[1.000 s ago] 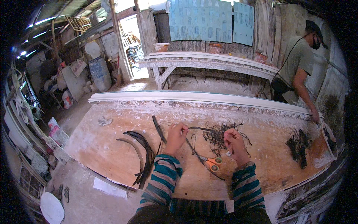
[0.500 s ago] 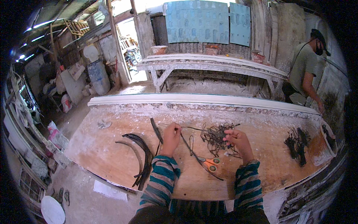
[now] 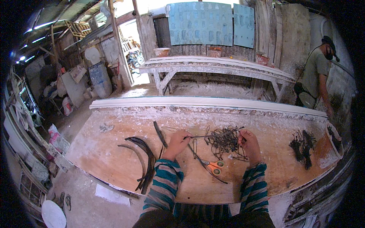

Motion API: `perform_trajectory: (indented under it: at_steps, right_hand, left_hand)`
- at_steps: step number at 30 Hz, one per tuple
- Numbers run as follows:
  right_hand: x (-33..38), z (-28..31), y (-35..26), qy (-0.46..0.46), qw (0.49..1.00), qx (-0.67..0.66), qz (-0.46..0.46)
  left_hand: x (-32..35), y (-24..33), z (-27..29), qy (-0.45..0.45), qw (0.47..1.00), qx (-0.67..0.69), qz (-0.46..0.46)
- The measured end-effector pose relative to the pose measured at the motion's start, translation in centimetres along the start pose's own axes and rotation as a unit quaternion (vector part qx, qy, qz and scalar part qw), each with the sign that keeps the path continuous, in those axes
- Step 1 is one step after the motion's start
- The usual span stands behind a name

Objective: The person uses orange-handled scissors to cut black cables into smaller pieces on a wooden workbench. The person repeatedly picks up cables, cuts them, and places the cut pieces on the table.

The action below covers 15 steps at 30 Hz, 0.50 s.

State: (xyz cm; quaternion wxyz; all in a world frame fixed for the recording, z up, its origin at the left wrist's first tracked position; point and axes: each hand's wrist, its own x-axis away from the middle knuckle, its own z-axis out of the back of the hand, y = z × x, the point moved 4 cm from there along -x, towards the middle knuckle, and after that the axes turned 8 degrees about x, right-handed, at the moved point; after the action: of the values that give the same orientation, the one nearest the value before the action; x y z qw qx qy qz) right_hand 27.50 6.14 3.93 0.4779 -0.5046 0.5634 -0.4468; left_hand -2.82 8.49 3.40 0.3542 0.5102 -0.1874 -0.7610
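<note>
Between my two hands a thin dark strip (image 3: 205,136) is stretched above the wooden tabletop (image 3: 182,178). My left hand (image 3: 178,142) pinches one end of it, and my right hand (image 3: 249,142) is closed on the other. Behind the strip, next to my right hand, lies a tangled heap of thin black strips (image 3: 222,144). Orange-handled scissors (image 3: 215,167) rest on the table between my forearms, their blades partly under a loose dark strip (image 3: 197,157). Left of my left hand are several curved, wider black rubber-like strips (image 3: 148,159).
Bundles of black strips (image 3: 303,148) lie at the right beside a tipped, whitish-orange bucket (image 3: 327,150). A long white moulding (image 3: 205,101) runs along the table's far edge. Beyond stands a white-stained bench (image 3: 167,68). A person (image 3: 313,72) stands at the far right.
My right hand has moved slightly right and up, from an open pinch over the tangle to gripping the strip's end. My left hand has shifted slightly right. The strip is now taut.
</note>
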Motion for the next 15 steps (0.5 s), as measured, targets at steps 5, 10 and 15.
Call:
perform_trajectory:
  at_steps: [5, 10, 15]
  right_hand:
    - [-0.3, 0.6, -0.1, -0.006, 0.996, -0.090, 0.024]
    - [0.0, 0.6, -0.6, 0.030, 0.976, -0.209, 0.048]
    - [-0.5, 1.9, -0.4, 0.001, 0.956, -0.278, 0.097]
  left_hand:
    - [0.0, -0.9, -0.6, -0.034, 0.998, -0.059, 0.014]
    - [0.3, -1.4, -0.6, -0.042, 0.997, -0.059, 0.035]
    - [0.5, -1.6, -0.7, -0.017, 0.994, -0.090, 0.056]
